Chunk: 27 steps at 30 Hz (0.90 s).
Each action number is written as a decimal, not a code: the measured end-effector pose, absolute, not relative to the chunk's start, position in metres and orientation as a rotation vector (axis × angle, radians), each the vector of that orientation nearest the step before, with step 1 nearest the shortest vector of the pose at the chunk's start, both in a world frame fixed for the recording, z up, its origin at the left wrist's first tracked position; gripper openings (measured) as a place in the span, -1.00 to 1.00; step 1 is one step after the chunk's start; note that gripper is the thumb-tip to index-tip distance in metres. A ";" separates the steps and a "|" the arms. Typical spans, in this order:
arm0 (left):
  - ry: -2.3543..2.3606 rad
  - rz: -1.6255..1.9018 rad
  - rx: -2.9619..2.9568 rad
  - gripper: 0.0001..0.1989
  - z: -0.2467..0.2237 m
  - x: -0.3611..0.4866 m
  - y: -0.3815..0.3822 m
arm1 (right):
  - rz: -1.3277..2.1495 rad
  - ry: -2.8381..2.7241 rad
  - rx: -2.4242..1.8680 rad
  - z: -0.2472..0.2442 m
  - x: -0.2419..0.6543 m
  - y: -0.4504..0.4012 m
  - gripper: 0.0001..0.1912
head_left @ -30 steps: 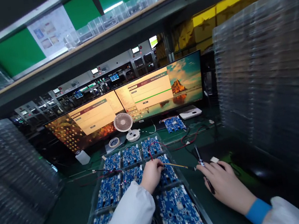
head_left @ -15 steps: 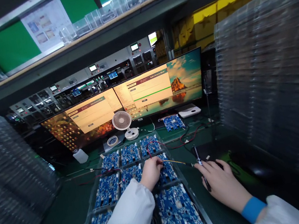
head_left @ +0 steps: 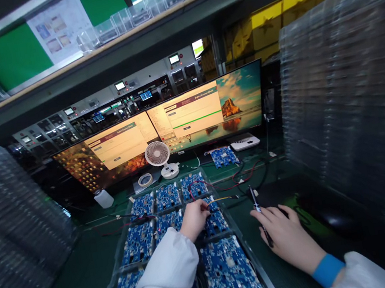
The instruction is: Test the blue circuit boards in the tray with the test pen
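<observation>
My left hand (head_left: 195, 219) is closed in a pinch on a thin yellow-orange cable (head_left: 220, 199), over a blue circuit board (head_left: 217, 223) in the right column of a clear tray (head_left: 252, 252). The fingers hide where the cable meets the board. Its dark free end points right, away from my other hand. My right hand (head_left: 287, 236) rests low right of the tray, fingers curled round a dark pen (head_left: 255, 198) that points away from me. Several more blue boards (head_left: 232, 271) fill the tray's compartments.
Two monitors (head_left: 191, 114) stand behind the tray, with a small white fan (head_left: 157, 155), a tape roll (head_left: 145, 180) and another circuit board (head_left: 223, 157) before them. Tall stacks of clear trays (head_left: 350, 111) flank both sides. Red and black wires (head_left: 228, 188) cross the bench.
The cable's free end has swung up and away from my right fingertips. My left hand has stayed almost in place, and my right hand still has the pen.
</observation>
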<state>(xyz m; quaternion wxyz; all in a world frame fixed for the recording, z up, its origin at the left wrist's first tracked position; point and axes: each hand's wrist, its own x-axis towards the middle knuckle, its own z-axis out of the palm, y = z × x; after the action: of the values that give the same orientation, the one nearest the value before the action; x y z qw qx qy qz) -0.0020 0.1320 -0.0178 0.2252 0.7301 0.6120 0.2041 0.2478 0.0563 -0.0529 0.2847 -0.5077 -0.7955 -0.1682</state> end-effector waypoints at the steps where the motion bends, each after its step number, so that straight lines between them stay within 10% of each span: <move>1: 1.683 0.555 2.023 -0.85 -0.018 -0.002 0.132 | -0.448 -2.129 -1.353 -0.053 0.248 0.056 -0.67; 15: 1.686 0.446 2.156 -0.84 -0.018 0.001 0.125 | -0.430 -2.117 -1.303 -0.052 0.247 0.055 -0.65; 22: 1.720 0.613 1.958 -0.35 0.033 -0.022 0.123 | -0.403 -2.104 -1.287 -0.055 0.247 0.055 -0.64; 27: 1.943 0.520 1.801 -0.58 0.095 -0.066 0.128 | -0.373 -2.094 -1.256 -0.052 0.246 0.053 -0.66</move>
<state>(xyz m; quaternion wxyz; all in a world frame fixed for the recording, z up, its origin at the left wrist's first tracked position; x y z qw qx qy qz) -0.0663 0.1282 0.0947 0.2192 0.6508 0.7022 0.1880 0.2455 0.0535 -0.0518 0.3296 -0.4800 -0.8004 -0.1425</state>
